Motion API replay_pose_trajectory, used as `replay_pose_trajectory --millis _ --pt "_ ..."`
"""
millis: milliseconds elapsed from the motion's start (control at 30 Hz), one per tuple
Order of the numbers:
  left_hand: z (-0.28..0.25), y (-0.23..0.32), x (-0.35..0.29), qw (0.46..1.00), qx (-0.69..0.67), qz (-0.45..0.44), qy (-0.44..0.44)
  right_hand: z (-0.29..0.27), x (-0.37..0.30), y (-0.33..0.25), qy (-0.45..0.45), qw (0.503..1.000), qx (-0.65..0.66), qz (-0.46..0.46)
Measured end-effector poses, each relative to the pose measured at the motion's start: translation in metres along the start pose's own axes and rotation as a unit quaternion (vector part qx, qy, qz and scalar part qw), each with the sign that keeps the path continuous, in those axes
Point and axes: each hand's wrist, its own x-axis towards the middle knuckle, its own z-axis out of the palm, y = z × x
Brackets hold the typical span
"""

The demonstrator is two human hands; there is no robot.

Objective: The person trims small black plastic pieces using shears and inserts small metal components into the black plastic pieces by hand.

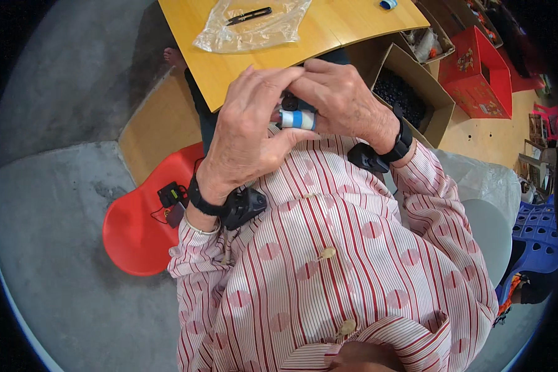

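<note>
My left hand point(251, 127) and my right hand point(344, 99) meet in front of my chest, at the table's near edge, with fingers curled in. Between them sits a small round black piece point(289, 102), pinched by the fingers and partly hidden by them. Just below it shows a white and blue wrap point(299, 119), which seems to go round my right thumb. The left thumb reaches in underneath this wrap. Beyond the hands, a clear plastic bag point(248, 40) lies on the yellow table point(328, 31), and black thread snips point(249, 16) rest on it.
Right of the table stands a cardboard box point(437, 121) of small black pieces point(394, 90), with a red carton point(474, 74) behind it. A small blue and white roll point(388, 4) lies at the table's far right. On my left, a red stool point(133, 239) carries a small black device point(170, 195).
</note>
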Motion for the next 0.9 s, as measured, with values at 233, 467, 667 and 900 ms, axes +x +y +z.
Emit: replay_pose_trajectory --millis 233,467,667,900 --pt "-0.003 -0.003 -0.018 0.908 -0.315 -0.274 0.041 -0.001 0.000 0.002 0.054 0.996 -0.071 0.011" --pt "0.003 0.005 -0.012 0.819 -0.461 -0.341 0.016 0.000 0.001 -0.002 0.038 0.994 -0.105 0.002" --pt "0.011 0.006 -0.012 0.842 -0.421 -0.330 0.064 -0.001 0.003 -0.002 0.012 0.995 -0.099 0.017" --pt "0.011 0.004 -0.017 0.898 -0.279 -0.327 0.090 -0.019 0.002 0.012 -0.022 0.987 0.119 0.109"
